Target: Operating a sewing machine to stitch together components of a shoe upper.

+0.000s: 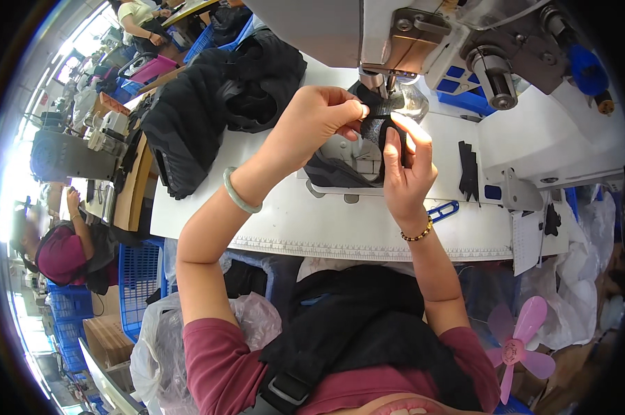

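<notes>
Beneath the presser foot (384, 84) of a sewing machine (312, 28) lies the edge of a black fabric piece (330, 171), with a ribbed black strip at the needle. My left hand (326, 116) is closed, thumb and fingertips pinching the fabric just left of the foot. On the right side my right hand (411, 160) has its fingers bent and closed on the same piece, close to the needle. The fabric hangs in a loop around the machine's pale bed. The exact stitching point is partly hidden by the foot and fingertips.
Black garment pieces (188, 117) are heaped on the white table left of the machine. A blue thread snipper (442, 211) and a black glove (468, 171) lie to the right. A ruler strip (326, 247) runs along the near edge. A pink fan (513, 351) stands below right. Co-workers sit at left.
</notes>
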`<state>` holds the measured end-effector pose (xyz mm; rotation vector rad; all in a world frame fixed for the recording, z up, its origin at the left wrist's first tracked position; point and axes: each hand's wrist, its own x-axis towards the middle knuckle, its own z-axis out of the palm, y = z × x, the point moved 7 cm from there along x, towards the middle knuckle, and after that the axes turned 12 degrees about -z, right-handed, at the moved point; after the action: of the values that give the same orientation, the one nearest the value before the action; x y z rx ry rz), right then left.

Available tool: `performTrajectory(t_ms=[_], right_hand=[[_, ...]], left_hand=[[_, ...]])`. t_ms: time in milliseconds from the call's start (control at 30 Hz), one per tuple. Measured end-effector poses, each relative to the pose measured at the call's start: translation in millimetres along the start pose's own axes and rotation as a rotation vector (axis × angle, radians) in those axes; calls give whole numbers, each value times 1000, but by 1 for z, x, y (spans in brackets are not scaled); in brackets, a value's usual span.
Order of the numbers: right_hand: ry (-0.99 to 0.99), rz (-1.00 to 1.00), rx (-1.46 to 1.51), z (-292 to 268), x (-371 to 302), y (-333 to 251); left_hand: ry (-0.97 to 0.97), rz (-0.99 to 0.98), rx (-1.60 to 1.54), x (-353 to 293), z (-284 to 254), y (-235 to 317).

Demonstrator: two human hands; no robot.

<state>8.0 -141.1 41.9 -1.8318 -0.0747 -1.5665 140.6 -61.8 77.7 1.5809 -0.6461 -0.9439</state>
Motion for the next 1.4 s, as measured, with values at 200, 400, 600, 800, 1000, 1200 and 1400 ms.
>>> performTrajectory(t_ms=[200,400,600,800,1000,1200,1400], right_hand=[[-14,-19,-57,-1,-1,0],[-48,-66,-75,-1,4,-7],[-65,-115,-118,-1,7,-11],[-50,-173,-144,-1,9,-14],[-48,-200,-162,-1,9,-15],[-15,-204,-179,-2,10,-15],[-90,-255,-233,0,14,-21]], left_hand=[[-26,-18,-49,4,0,0],[-85,-66,-75,6,0,1],[-80,-54,-77,7,2,2],[-129,-77,-36,9,3,5],[-133,-20,-46,11,3,7],[-132,-7,-50,11,3,7],[-136,-7,-75,11,3,7]])
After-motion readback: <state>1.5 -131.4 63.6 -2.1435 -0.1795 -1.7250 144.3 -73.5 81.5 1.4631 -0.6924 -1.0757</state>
